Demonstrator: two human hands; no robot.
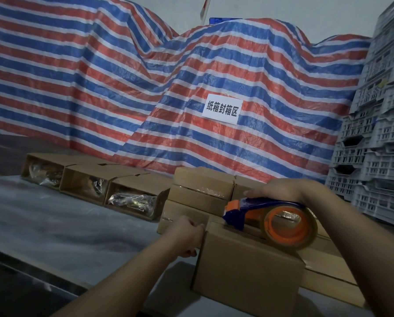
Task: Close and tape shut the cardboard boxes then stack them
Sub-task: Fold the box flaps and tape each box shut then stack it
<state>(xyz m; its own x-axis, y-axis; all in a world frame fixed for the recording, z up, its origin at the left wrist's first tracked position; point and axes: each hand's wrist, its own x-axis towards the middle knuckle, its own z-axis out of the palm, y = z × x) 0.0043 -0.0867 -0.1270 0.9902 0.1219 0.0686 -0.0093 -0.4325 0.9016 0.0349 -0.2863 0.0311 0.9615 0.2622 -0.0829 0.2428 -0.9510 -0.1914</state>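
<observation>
A closed cardboard box (246,271) stands on the table in front of me. My left hand (186,236) grips its upper left edge with curled fingers. My right hand (289,191) holds a blue and orange tape dispenser (266,216) with a brown tape roll, its front end pressed on the box's top near the far edge. Behind it rises a stack of taped boxes (200,195). Three open boxes (88,181) lying on their sides, with plastic-wrapped contents showing, line up at the left.
More flat cardboard boxes (333,266) lie to the right under my right arm. Grey plastic crates (374,145) are piled at the right. A striped red, white and blue tarp (145,88) with a paper sign hangs behind the plastic-covered table (54,225).
</observation>
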